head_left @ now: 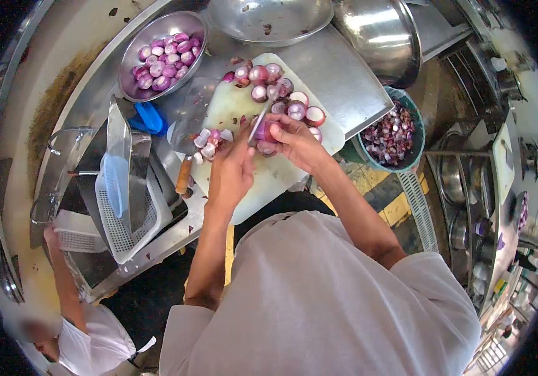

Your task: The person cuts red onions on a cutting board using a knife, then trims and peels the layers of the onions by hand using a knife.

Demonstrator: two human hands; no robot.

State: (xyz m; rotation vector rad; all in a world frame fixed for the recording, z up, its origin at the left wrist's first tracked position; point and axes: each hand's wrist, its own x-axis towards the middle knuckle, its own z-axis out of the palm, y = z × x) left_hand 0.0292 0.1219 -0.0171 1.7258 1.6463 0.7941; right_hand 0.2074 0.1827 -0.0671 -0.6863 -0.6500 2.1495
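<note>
Over a pale cutting board (pixel 269 182), my left hand (pixel 234 166) and my right hand (pixel 297 141) are close together. A knife (pixel 259 122) with its blade pointing up and away rises from my left hand, whose fingers are wrapped round it. My right hand grips a purple onion (pixel 263 131) right beside the blade. Onions with cut ends (pixel 296 109) lie on the board beyond and to the right of my hands. Small pale cut pieces (pixel 207 144) lie to the left, near a wooden handle (pixel 184 175).
A metal bowl of peeled onions (pixel 130 69) stands at the upper left, another bowl (pixel 269 31) at the top. A green tub (pixel 416 164) holds onion skins at the right. White baskets (pixel 122 247) and a co-worker's arm (pixel 67 279) are at the left.
</note>
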